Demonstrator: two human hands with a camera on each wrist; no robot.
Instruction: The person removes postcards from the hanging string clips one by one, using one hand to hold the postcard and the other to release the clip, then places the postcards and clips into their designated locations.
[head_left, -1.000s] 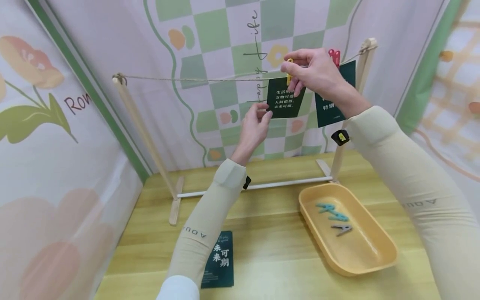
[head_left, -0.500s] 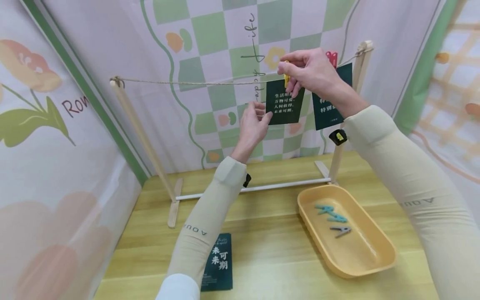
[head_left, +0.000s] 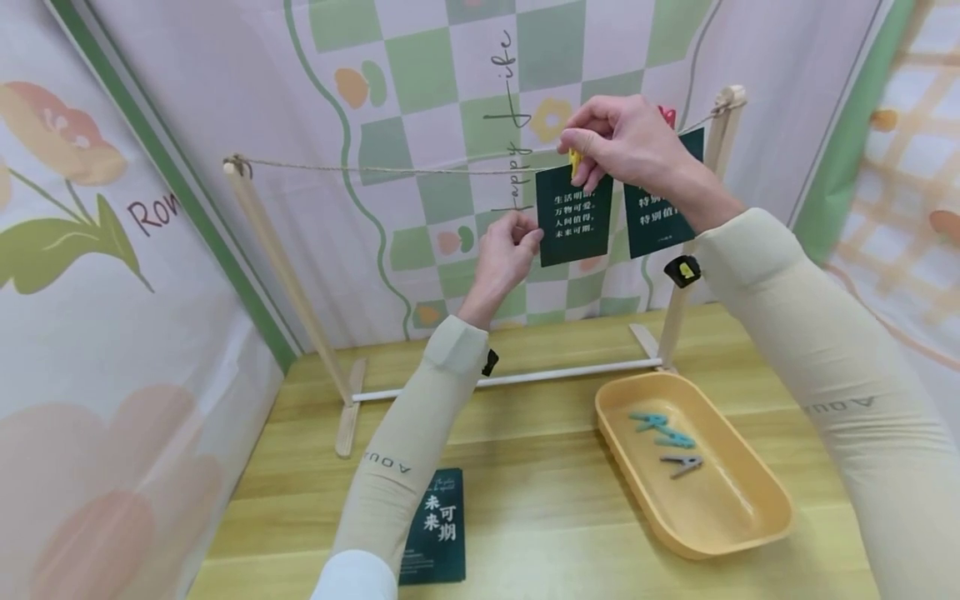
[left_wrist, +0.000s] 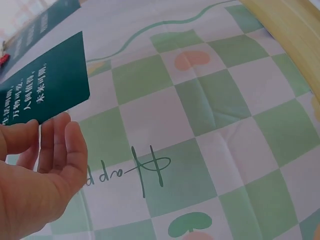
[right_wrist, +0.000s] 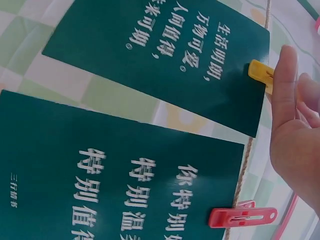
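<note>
Yellow peg at the top edge of the middle card

A checked backdrop fills the upper middle of the frame. The pale wood table spans the bottom. On it stands a wooden rack, 1 post at left and 1 at right, with a string tied between their tops. 2 cream sleeves reach in from the bottom and the right edge. A yellow-orange tray sits at lower right.

The right hand, upper right of centre, has its thumb and fingers pinched on the yellow peg, whose tip lies over the card's front. The left hand, near the centre, has its thumb and fingers clamped on the left edge of the middle card.

That card is upright, just right of centre in the upper half, its white text facing out. Beside it hangs the red-pegged card, partly hidden by the right hand and wrist. A third card lies flat at bottom, left of centre, partly under the sleeve.

In the right wrist view, a red peg sits across the string. In the tray lie 2 teal pegs, close together, with 1 grey peg just below.
</note>
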